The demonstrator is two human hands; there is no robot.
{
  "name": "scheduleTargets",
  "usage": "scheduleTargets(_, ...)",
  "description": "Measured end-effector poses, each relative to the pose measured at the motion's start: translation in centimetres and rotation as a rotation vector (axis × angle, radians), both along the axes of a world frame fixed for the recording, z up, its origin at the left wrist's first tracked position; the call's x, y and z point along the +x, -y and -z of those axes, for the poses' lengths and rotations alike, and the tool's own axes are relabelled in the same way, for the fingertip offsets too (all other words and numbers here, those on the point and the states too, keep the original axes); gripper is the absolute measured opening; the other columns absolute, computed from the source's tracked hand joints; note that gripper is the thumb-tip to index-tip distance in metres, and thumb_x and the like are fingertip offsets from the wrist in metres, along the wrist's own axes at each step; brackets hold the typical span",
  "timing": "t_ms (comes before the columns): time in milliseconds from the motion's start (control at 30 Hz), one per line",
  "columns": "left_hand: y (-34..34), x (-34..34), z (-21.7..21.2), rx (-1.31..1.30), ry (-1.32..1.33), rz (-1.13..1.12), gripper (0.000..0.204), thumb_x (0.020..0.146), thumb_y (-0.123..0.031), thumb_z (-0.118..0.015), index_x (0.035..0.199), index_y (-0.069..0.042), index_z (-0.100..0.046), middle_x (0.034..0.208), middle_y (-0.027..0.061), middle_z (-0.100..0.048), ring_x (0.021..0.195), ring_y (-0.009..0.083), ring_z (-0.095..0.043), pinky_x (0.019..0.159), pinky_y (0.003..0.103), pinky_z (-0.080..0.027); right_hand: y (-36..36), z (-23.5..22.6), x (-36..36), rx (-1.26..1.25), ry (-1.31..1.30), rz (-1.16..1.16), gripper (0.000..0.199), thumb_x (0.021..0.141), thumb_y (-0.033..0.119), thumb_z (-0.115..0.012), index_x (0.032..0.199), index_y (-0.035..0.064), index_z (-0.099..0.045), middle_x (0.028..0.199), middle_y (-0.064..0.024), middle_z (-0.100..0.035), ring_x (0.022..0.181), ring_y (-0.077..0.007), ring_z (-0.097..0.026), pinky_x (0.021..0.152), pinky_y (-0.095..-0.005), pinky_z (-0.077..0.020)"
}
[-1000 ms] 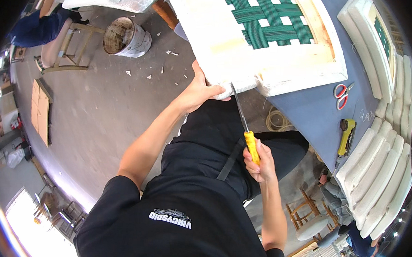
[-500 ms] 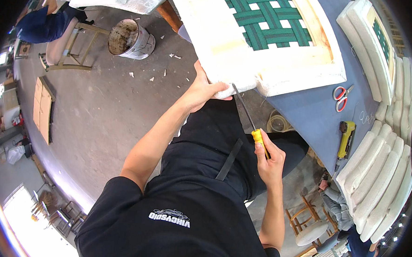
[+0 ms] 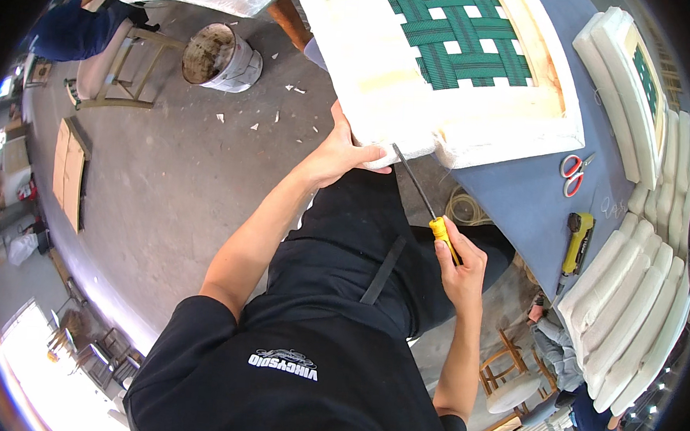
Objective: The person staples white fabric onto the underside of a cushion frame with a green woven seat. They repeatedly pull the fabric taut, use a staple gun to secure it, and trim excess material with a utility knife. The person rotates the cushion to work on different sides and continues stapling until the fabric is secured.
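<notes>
A yellow-handled screwdriver (image 3: 444, 238) is gripped in my right hand (image 3: 462, 268), its dark shaft slanting up and left. The tip meets the near corner of a chair seat frame (image 3: 513, 138), a pale wooden frame covered at its edges in white padding. Green woven webbing (image 3: 456, 35) spans the frame's opening. My left hand (image 3: 345, 151) grips that same corner, thumb on top beside the screwdriver tip and fingers wrapped round the outer edge. Part of the seat frame rests on a blue-grey table (image 3: 510, 201); the near corner juts past its edge.
Red-handled scissors (image 3: 572, 177) and a yellow-green tool (image 3: 577, 243) lie on the table, with stacked padded seats (image 3: 629, 308) at the right. A dirty bucket (image 3: 240, 63), cardboard (image 3: 69, 174) and scraps are on the floor. A person (image 3: 78, 31) sits at far left.
The view has shifted slightly. My left hand keeps its hold on the corner, and my right hand with the screwdriver has moved a little right and down.
</notes>
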State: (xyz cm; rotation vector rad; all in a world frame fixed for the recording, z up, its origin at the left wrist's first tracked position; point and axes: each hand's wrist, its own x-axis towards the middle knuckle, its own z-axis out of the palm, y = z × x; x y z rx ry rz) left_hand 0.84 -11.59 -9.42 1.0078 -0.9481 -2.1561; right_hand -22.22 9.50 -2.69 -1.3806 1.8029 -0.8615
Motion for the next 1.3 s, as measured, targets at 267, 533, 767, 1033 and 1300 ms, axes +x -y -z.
scheduleTargets(267,0.0,0.3,-0.2,0.015,0.071,0.020,0.110,0.093,0.011,-0.068,0.162,-0.021,0.011,0.159,0.0231,-0.027,0.145,0.0457,-0.048,0.100,0.068,-0.062,-1.0,0.1,1.1,0.393,0.577,0.235,0.037,0.106,0.014,-0.071,0.142,0.0065,-0.072,0.086,-0.0106,-0.074,0.055,-0.0119,-0.057,0.055,-0.0236,-0.0438)
scheduleTargets(533,-0.3,-0.2,-0.8,0.038,0.044,-0.040,0.104,0.093,0.012,-0.068,0.162,-0.023,0.002,0.159,0.0202,-0.029,0.143,0.0449,-0.051,0.098,0.066,-0.064,-3.0,4.6,5.0,0.402,1.531,0.352,0.048,0.120,0.037,-0.042,0.152,0.0043,-0.053,0.080,-0.0090,-0.059,0.042,-0.0045,-0.038,0.036,-0.0189,-0.0295)
scheduleTargets(767,-0.4,-0.8,-1.0,0.012,0.068,-0.068,0.102,0.093,0.003,-0.074,0.160,-0.020,-0.001,0.155,0.0213,-0.032,0.139,0.0440,-0.054,0.095,0.063,-0.066,-2.4,2.4,5.9,0.211,0.819,0.329,0.039,0.114,0.025,-0.060,0.145,0.0014,-0.062,0.084,-0.0098,-0.066,0.049,-0.0050,-0.046,0.042,-0.0204,-0.0335)
scheduleTargets(1033,-0.4,-0.6,-0.3,-0.004,0.047,-0.051,0.099,0.094,0.005,-0.072,0.159,-0.020,-0.002,0.156,0.0220,-0.031,0.139,0.0452,-0.055,0.094,0.063,-0.067,-2.6,2.1,7.4,-0.012,0.065,0.273,0.022,0.107,0.017,-0.071,0.119,-0.0011,-0.067,0.093,-0.0130,-0.073,0.068,-0.0166,-0.067,0.065,-0.0333,-0.0566)
scheduleTargets(1300,-0.5,-0.6,-0.9,0.019,0.041,-0.059,0.097,0.094,0.004,-0.074,0.158,-0.017,-0.004,0.156,0.0220,-0.031,0.139,0.0451,-0.055,0.096,0.066,-0.064,-3.2,5.5,5.5,0.429,2.007,0.373,0.052,0.120,0.041,-0.041,0.128,-0.0056,-0.062,0.077,-0.0063,-0.057,0.048,-0.0044,-0.040,0.044,-0.0219,-0.0344)
